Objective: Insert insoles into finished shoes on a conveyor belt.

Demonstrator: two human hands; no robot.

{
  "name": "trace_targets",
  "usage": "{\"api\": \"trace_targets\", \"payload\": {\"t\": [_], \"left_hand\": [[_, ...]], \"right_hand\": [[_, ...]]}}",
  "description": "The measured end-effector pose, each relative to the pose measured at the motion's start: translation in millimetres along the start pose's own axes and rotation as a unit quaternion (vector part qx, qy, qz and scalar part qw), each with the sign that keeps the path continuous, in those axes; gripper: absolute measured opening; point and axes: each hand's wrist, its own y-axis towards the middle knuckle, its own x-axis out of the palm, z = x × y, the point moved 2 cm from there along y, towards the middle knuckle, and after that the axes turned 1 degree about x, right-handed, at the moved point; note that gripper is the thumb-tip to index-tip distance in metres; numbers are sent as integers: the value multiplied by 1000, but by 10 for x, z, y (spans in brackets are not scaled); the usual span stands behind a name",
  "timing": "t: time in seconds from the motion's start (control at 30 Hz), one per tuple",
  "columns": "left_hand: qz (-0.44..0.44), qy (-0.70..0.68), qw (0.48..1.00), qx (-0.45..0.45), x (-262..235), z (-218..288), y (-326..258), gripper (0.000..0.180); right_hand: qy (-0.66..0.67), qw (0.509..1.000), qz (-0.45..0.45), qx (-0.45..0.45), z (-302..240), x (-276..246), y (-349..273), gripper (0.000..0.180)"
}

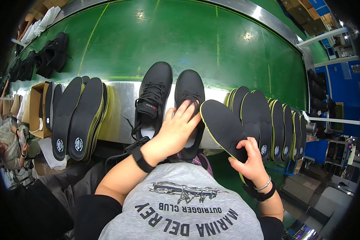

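Note:
Two black lace-up shoes stand side by side in front of me, toes pointing away: the left shoe and the right shoe. My left hand reaches across the right shoe, its fingers holding the shoe around the tongue and laces, which they partly hide. In my right hand, a black insole with a yellow-green edge is pinched near its heel between thumb and fingers. The insole is tilted beside the right shoe, apart from its opening. Loose laces hang off the left shoe's side.
Stacks of similar insoles stand at left and in a row at right. Behind the metal ledge lies a green worktop. More black shoes sit far left, near a cardboard box. Another person is at far left.

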Motion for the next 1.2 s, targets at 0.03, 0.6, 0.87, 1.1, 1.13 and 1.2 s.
{"api": "trace_targets", "payload": {"t": [0.03, 0.6, 0.87, 1.1, 1.13, 1.2], "left_hand": [[52, 52, 997, 2, 50, 26, 31, 61], [16, -758, 594, -271, 12, 84, 137, 28], [-48, -859, 437, -263, 146, 208, 107, 29], [-30, -863, 428, -266, 128, 224, 81, 26], [-27, -861, 431, -268, 128, 226, 80, 26], [-22, -859, 435, -269, 131, 229, 76, 25]], "right_hand": [[0, 1000, 0, 1, -1, 0, -4, 37], [49, 996, 77, -8, 211, 134, -86, 40], [110, 989, 91, -37, 142, 379, -37, 38], [96, 990, 89, -50, 147, 386, -24, 39], [91, 990, 91, -55, 149, 384, -24, 39], [94, 990, 89, -55, 155, 387, -25, 39]]}}
